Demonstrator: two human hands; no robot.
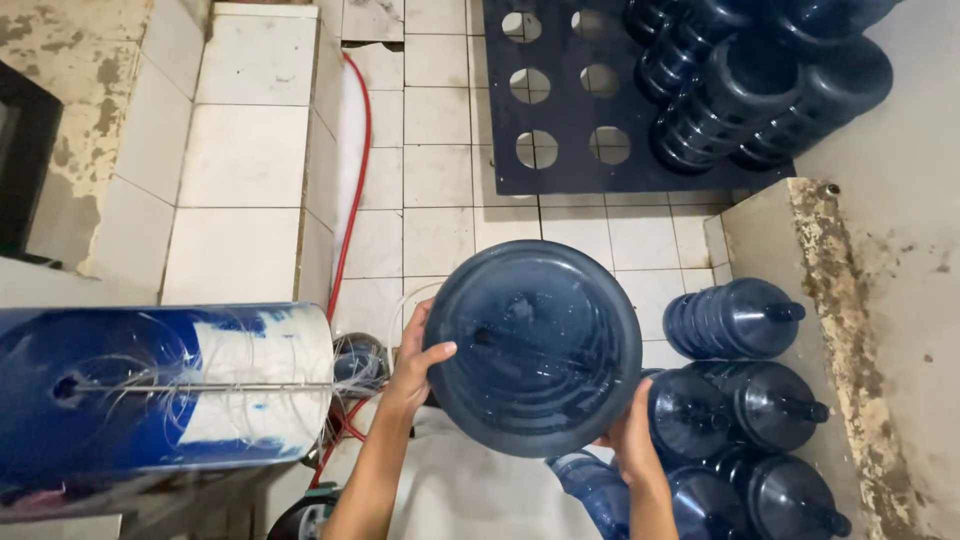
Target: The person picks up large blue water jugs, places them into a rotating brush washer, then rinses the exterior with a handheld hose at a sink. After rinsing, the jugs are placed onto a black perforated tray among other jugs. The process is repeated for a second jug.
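Dim, bluish indoor light; soft shadows, mild glare on wet tiles (440,130), wide-angle edge distortion.

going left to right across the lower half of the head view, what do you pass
blue and white drum → left hand → dark blue water jug held bottom-up → right hand → stacked blue jugs lying on their sides → stained concrete ledge

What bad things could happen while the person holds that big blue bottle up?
The big blue bottle is held only by the left hand and right hand at its rim, so it might slip and drop onto the bottles lying below. The red hose on the tiled floor could trip someone. The floor may be wet and slippery, though I cannot tell.
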